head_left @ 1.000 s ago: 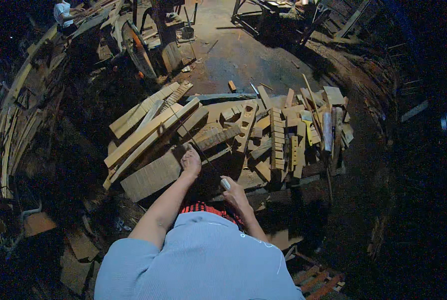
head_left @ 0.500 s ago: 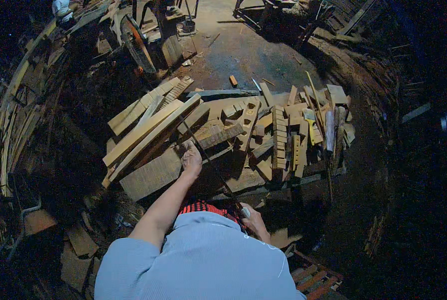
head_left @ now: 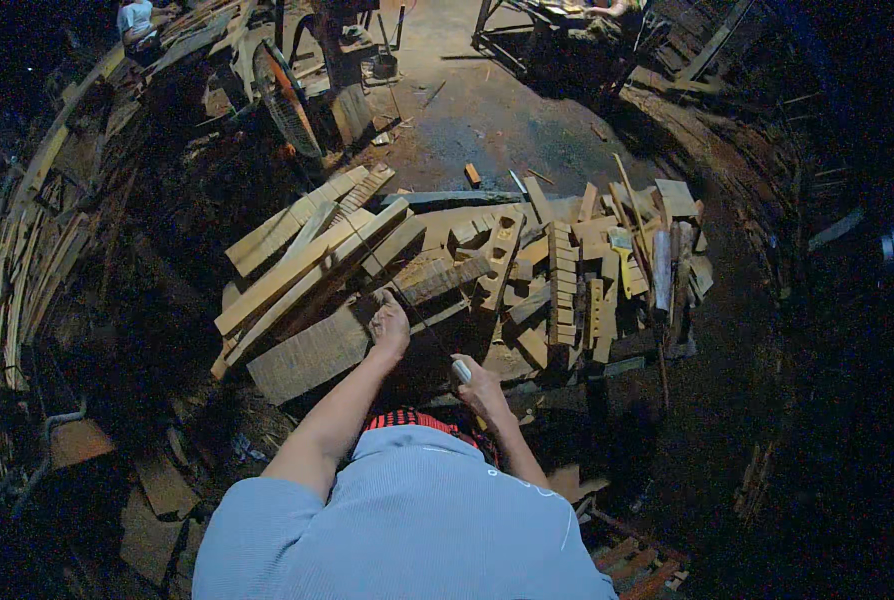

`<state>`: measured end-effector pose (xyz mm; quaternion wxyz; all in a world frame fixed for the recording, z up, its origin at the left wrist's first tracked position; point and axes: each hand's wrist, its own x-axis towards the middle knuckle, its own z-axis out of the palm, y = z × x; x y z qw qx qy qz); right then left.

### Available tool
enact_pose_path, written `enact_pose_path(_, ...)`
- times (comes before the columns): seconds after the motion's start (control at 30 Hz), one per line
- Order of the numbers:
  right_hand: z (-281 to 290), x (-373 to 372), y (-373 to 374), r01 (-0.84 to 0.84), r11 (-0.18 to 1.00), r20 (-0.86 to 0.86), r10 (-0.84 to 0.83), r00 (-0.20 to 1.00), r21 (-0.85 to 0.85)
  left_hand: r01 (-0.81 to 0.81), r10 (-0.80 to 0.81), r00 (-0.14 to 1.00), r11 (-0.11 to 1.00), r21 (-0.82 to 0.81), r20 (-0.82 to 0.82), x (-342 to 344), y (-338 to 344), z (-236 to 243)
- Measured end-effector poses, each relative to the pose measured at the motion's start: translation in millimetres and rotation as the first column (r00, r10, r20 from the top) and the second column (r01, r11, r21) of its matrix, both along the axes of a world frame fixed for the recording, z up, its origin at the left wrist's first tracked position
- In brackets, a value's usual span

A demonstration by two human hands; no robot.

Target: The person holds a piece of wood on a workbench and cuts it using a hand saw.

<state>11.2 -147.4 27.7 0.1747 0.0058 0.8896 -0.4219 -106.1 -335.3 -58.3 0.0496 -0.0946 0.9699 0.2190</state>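
Observation:
My right hand [head_left: 482, 388] is closed round the pale handle of a long, thin dark-bladed tool [head_left: 429, 328]. Its narrow blade slants away to the far left, passing beside my left hand and over the pale boards [head_left: 312, 270]. The frames do not show whether it is a saw or a file. My left hand [head_left: 390, 328] has its fingers curled in, close against the blade and above the end of a wide ridged plank [head_left: 312, 355]. What those fingers grip is too small and dark to make out.
Notched wooden strips [head_left: 562, 285], a drilled block [head_left: 595, 310] and a yellow-handled brush [head_left: 624, 262] lie to the right on the bench. Beyond it are a small orange block [head_left: 472, 175] on the floor and a large fan [head_left: 289, 100]. Other people sit at the far side.
My right hand has moved forward and a little left, pushing the tool's blade farther past my left hand. My left hand stays nearly in place. The whole view has shifted slightly.

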Motion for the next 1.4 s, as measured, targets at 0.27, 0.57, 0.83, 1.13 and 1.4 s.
enact_pose_path(0.27, 0, 52, 13, 0.135, 0.991, 0.184, -0.136, 0.973, 0.02, -0.04, 0.044, 0.996, 0.998, -0.052, 0.078, -4, 3, -18)
enact_pose_path(0.57, 2, 85, 37, 0.111, 0.992, 0.073, -0.106, 0.992, -0.058, -0.148, 0.158, 0.987, 0.95, 0.274, -0.013, -6, -1, -6)
enact_pose_path(0.83, 0, 17, 13, 0.049, 0.996, 0.063, -0.044, 0.997, -0.076, -0.047, -0.066, 0.944, 0.943, -0.33, -0.323, 3, 5, -22)
enact_pose_path(1.13, -9, 22, 1, 0.076, 0.997, -0.05, -0.076, 0.996, -0.008, -0.026, -0.115, 0.907, 0.945, -0.326, -0.406, 1, 1, -30)
enact_pose_path(1.4, 4, 76, 24, 0.106, 0.993, -0.008, -0.107, 0.994, -0.055, -0.306, 0.311, 0.95, 0.908, 0.287, 0.028, -2, 9, 9)
